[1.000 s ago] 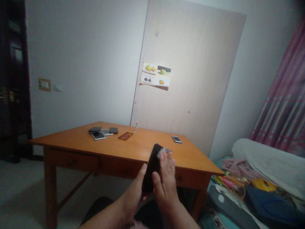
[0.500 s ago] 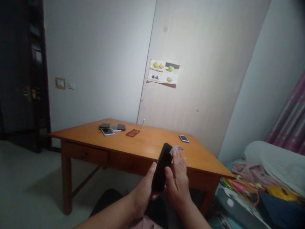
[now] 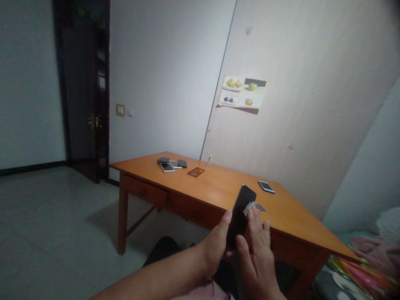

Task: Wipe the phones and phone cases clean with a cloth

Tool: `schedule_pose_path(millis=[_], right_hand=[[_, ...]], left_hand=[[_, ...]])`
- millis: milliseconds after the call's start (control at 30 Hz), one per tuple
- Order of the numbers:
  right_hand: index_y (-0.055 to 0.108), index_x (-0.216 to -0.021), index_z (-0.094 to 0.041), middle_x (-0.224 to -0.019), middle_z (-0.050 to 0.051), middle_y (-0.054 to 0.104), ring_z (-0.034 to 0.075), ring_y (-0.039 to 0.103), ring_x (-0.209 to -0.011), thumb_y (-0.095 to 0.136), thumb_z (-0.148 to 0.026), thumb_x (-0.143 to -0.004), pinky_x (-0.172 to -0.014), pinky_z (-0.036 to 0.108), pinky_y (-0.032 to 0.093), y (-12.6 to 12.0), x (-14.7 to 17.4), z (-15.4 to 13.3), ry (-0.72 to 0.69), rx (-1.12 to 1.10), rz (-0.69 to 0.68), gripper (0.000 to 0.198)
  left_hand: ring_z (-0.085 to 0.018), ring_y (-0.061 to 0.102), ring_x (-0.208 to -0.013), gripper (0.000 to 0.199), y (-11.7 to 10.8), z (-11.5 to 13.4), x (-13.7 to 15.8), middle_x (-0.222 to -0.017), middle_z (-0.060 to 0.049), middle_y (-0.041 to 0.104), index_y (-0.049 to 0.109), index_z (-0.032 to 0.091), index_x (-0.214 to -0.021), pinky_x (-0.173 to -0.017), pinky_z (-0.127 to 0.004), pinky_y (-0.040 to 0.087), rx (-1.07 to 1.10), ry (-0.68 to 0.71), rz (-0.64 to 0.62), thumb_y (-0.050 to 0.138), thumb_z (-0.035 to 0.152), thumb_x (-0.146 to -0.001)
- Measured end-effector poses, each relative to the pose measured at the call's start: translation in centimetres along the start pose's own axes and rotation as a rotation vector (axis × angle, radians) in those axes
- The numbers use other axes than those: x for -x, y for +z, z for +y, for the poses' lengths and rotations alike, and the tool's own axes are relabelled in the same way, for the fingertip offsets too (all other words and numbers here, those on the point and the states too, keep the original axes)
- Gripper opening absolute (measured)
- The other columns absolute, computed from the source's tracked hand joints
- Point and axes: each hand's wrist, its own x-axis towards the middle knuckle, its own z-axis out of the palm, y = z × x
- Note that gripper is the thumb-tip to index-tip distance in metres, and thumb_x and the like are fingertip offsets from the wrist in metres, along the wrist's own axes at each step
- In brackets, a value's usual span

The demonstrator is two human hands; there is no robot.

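Observation:
My left hand is wrapped round a black smartphone, thumb along its left edge, and holds it tilted in front of the table. Against the right part of the phone's screen, my right hand presses a small crumpled whitish wipe under its fingertips. Whether the wipe is cloth, tissue or thin film cannot be made out. The right thumb is near the lower part of the screen.
On the wooden table lie several phones, a brown phone case and another phone at the right. A small clear bottle stands at the back. Bright items and cloth are at the lower right.
The view has turned left, so the table and wall appear shifted right. My right hand has slid the wipe down a little from near the phone's top edge. The left hand keeps its hold.

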Motion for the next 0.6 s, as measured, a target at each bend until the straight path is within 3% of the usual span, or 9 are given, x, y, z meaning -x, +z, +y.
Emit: schedule_pose_path(millis=[100, 267, 467, 600], right_hand=[[0.018, -0.160, -0.021, -0.162, 0.013, 0.027, 0.033, 0.025, -0.149, 0.041, -0.038, -0.101, -0.119, 0.066, 0.013, -0.1, 0.1, -0.1, -0.020, 0.010, -0.007, 0.065], [0.020, -0.159, -0.021, -0.162, 0.012, 0.028, 0.032, 0.024, -0.149, 0.036, -0.039, -0.102, -0.119, 0.067, 0.011, -0.6, -1.2, 0.6, 0.060, 0.014, 0.085, 0.062], [0.017, -0.160, -0.019, -0.162, 0.014, 0.027, 0.033, 0.025, -0.149, 0.042, -0.036, -0.100, -0.119, 0.065, 0.014, 0.0, 0.5, -0.7, -0.054, 0.005, -0.014, 0.067], [0.019, -0.159, -0.021, -0.163, 0.012, 0.027, 0.032, 0.023, -0.150, 0.039, -0.036, -0.102, -0.119, 0.066, 0.011, -0.3, -0.7, -0.1, 0.038, 0.023, 0.062, 0.063]], left_hand=[[-0.015, 0.049, -0.065, 0.077, 0.1, -0.2, -0.1, -0.084, -0.006, 0.068, 0.069, 0.018, -0.119, -0.052, -0.025, 0.024, -0.018, 0.019, 0.035, 0.038, 0.081, -0.086], [-0.013, 0.046, -0.057, 0.087, 0.2, -1.0, -0.5, -0.069, -0.005, 0.061, 0.073, 0.013, -0.106, -0.049, -0.024, 0.020, -0.075, 0.004, 0.043, 0.030, 0.085, -0.084], [-0.013, 0.048, -0.064, 0.072, -0.2, -0.2, 0.2, -0.080, -0.005, 0.066, 0.069, 0.019, -0.120, -0.050, -0.024, 0.022, -0.010, 0.010, 0.017, 0.041, 0.077, -0.088], [-0.013, 0.051, -0.063, 0.080, -0.4, -0.4, 0.3, -0.076, -0.006, 0.064, 0.071, 0.015, -0.112, -0.048, -0.023, 0.019, -0.029, -0.056, 0.023, 0.037, 0.082, -0.086]])
